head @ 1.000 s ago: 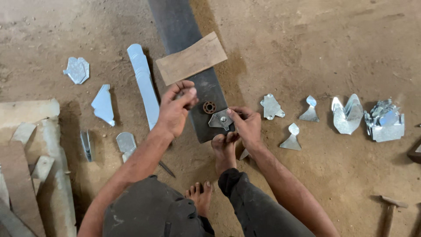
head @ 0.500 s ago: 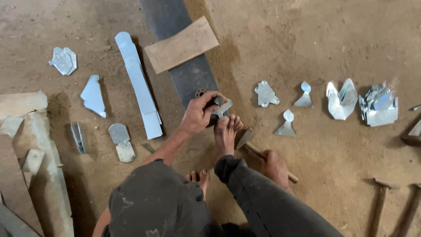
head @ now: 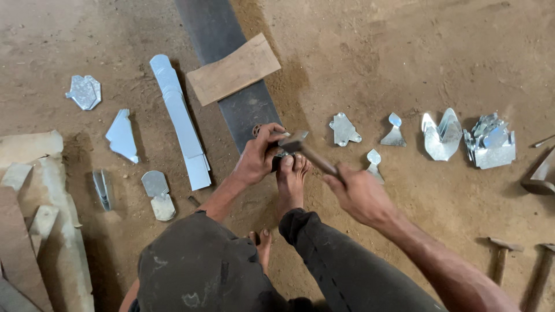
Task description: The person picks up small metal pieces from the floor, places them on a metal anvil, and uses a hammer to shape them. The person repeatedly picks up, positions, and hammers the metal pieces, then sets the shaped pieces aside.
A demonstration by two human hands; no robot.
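Hammer over a small metal piece on the dark steel strip

At frame centre, the left hand [head: 258, 157] was closed around a small shiny metal piece [head: 281, 155] on the long dark steel strip [head: 245, 110], beside a bare foot [head: 292, 179]. The right hand [head: 359, 193] gripped the wooden handle of a steel-headed hammer [head: 298, 142], its head just over the piece. A flat wooden board [head: 233, 69] lay across the strip above.

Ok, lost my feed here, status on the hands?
Left hand pinning small metal piece on dark bar. Right hand gripping hammer. Foot close below.
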